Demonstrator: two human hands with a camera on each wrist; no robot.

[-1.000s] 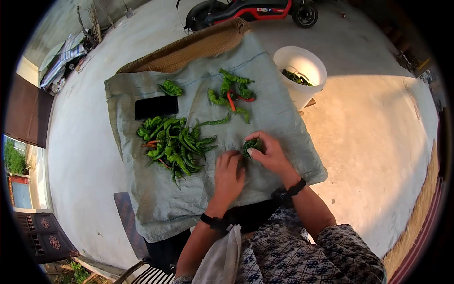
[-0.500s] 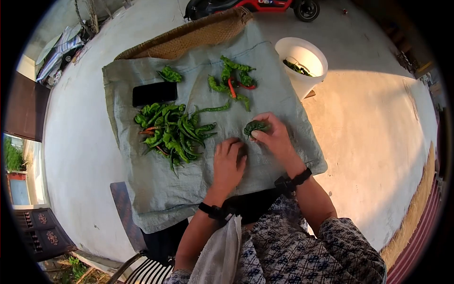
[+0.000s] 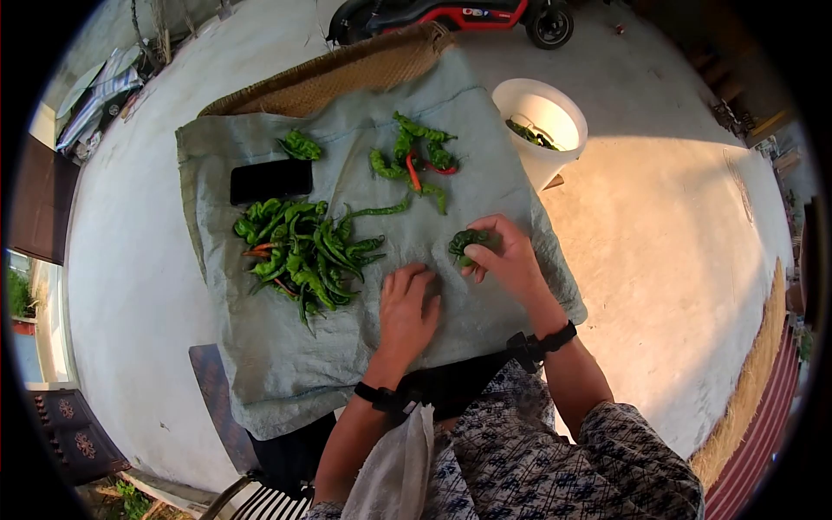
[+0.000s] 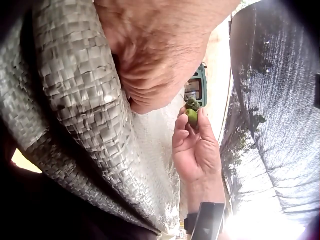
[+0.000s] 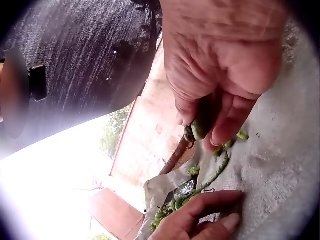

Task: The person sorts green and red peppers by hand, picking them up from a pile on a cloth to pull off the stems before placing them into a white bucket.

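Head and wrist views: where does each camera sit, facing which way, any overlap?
Head: worn on the head, facing forward and down at the sheet, pepper pile and bucket; left hand, right hand, forearms and patterned clothes show.
Left wrist: on that wrist, looking past the left hand to the right hand pinching a pepper.
Right wrist: on that wrist, facing the pepper and pile; both hands show.
The wrist views share both hands and the pepper.
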